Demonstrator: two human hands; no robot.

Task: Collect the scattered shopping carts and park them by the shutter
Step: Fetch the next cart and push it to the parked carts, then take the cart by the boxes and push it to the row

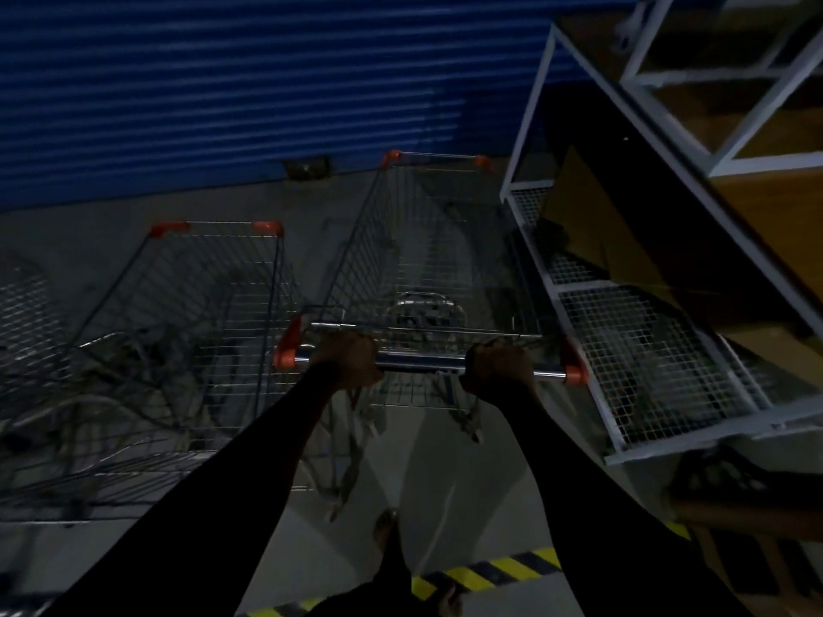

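A wire shopping cart (427, 242) with orange corner caps stands in front of me, its nose close to the blue shutter (231, 82). My left hand (349, 358) grips the left part of its chrome handle bar (423, 362). My right hand (501, 365) grips the right part of the same bar. A second wire cart (191, 296) is parked to the left, also facing the shutter. Part of a third cart (26, 305) shows at the far left edge. The scene is dim.
A white metal rack (645, 349) with mesh shelves and cardboard boxes stands close on the right of the held cart. Yellow-black hazard tape (490, 572) crosses the grey floor by my feet. A small dark fitting (307, 167) sits at the shutter's base.
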